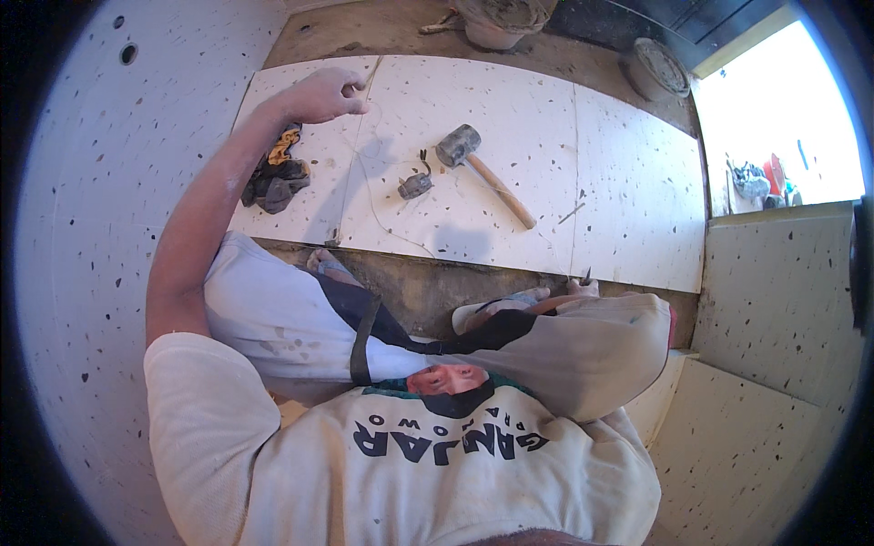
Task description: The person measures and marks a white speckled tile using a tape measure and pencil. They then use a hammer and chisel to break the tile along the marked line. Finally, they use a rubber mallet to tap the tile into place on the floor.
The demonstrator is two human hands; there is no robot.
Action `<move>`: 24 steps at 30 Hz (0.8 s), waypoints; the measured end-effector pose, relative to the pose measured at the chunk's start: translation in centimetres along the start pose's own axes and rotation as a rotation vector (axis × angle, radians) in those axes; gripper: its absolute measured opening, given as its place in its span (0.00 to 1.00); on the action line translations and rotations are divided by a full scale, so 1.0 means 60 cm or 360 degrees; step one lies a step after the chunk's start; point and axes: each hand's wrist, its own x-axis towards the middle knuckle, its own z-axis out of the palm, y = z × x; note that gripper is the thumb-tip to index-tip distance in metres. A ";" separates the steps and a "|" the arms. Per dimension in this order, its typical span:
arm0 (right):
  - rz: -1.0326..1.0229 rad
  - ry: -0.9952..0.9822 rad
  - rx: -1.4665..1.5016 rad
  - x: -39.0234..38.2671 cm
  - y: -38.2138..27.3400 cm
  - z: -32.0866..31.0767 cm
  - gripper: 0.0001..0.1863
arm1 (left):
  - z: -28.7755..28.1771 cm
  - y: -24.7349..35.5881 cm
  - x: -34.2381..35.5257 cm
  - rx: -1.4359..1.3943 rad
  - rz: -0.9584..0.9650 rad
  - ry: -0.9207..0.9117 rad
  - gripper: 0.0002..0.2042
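My left hand reaches over the far left of the white speckled tiles, near a joint. Its fingers are curled in a pinch; what they hold is too small to make out. A thin string trails from near these fingers across the tiles. At the tiles' near edge, partly hidden by my knee, my right hand is closed around something small, dark and pointed. Between the hands lie a rubber mallet with a wooden handle and a small dark cylinder with a thin dark piece sticking out.
A dark and yellow cloth bundle lies under my left forearm. Behind the tiles stand a mortar-crusted bucket and another bucket. Speckled walls rise at both sides. My sandalled feet rest by the near edge.
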 end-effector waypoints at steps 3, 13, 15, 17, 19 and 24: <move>0.0078 -0.0133 0.0196 0.008 0.002 0.001 0.17 | 0.011 -0.017 -0.012 -0.0018 -0.0042 -0.0030 0.25; -0.0010 -0.0551 0.1438 -0.013 -0.095 -0.176 0.10 | 0.080 0.019 -0.010 -0.0036 0.0250 -0.0171 0.24; -0.0373 -0.0616 0.1357 -0.068 -0.201 -0.277 0.09 | 0.087 0.044 -0.011 -0.0073 0.0388 -0.0082 0.24; -0.0778 -0.0640 0.1339 -0.135 -0.298 -0.374 0.09 | 0.079 0.096 -0.002 -0.0133 0.0497 -0.0087 0.26; -0.1165 -0.0850 0.1146 -0.170 -0.380 -0.448 0.13 | 0.070 0.145 -0.003 -0.0176 0.0577 -0.0016 0.27; -0.1749 -0.0872 0.0740 -0.344 -0.560 -0.549 0.15 | 0.055 0.238 -0.020 -0.0583 0.0884 0.0260 0.27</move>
